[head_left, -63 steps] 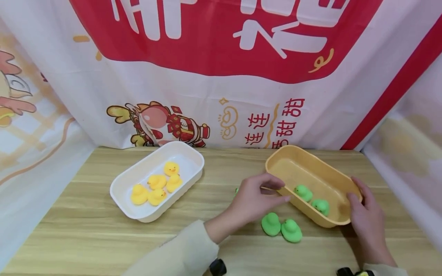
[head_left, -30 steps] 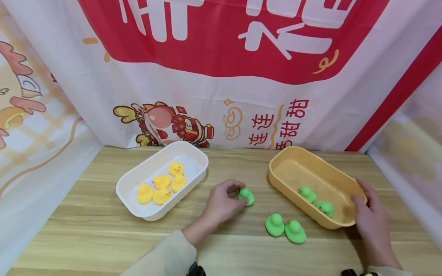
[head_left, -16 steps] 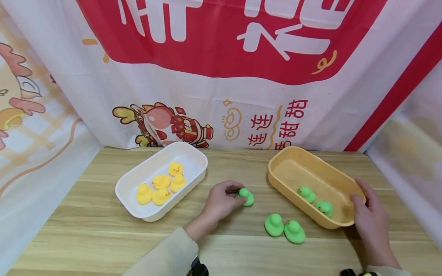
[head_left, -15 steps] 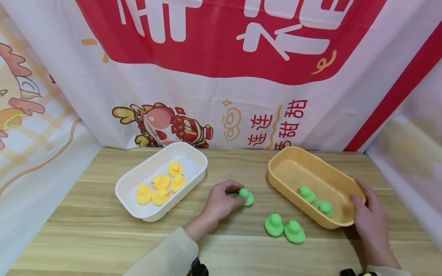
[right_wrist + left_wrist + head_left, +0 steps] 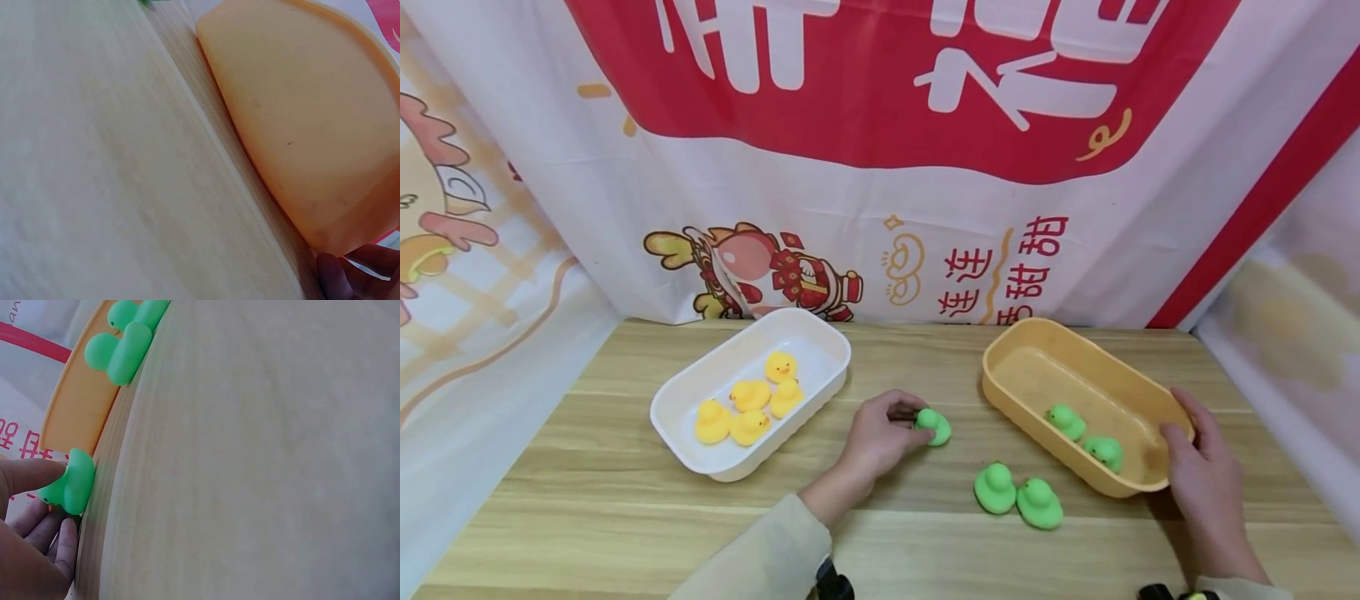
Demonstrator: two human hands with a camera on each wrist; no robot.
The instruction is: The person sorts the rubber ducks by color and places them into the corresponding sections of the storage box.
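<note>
In the head view, my left hand pinches a green rubber duck on the wooden table, left of the tan bin. The left wrist view shows the thumb on one side of that duck and the other fingers on its far side. At the right, my right hand grips the right end of the tan bin, thumb over the rim. A pair of green ducks sits inside the bin. Two more green ducks, one beside the other, stand on the table in front of it.
A white bin with several yellow ducks stands at the left of the table. A printed cloth hangs along the table's back edge, with more cloth on both sides.
My left hand has moved left, from beside the tan bin's near rim to the lone green duck, and has taken hold of it. My right hand stays on the bin.
</note>
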